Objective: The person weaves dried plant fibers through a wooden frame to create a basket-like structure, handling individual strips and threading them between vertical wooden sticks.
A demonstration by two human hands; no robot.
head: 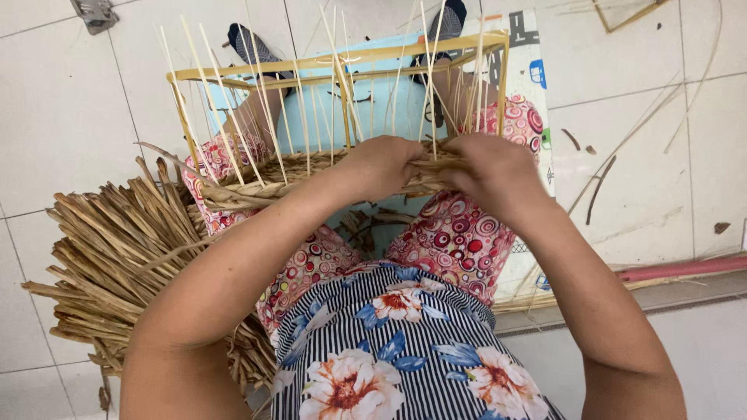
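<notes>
At far left a heap of dried flat straw strips [117,257] lies on the tiled floor [62,117], touching the person's thigh; much of this stock appears unused. The wooden frame [327,66] rests over the lap, thin upright stakes [264,117] rising inside it. A woven band [257,183] of a few rows runs along the base of the stakes; above it the stakes stand bare, so I judge the weaving is at an early stage. The left hand [381,167] has its grip closed on a straw strand [432,173] at the band's edge. The right hand [494,175] is clamped on the same strand, just beside the left. Loose strands [622,148] lie on the floor further right.
</notes>
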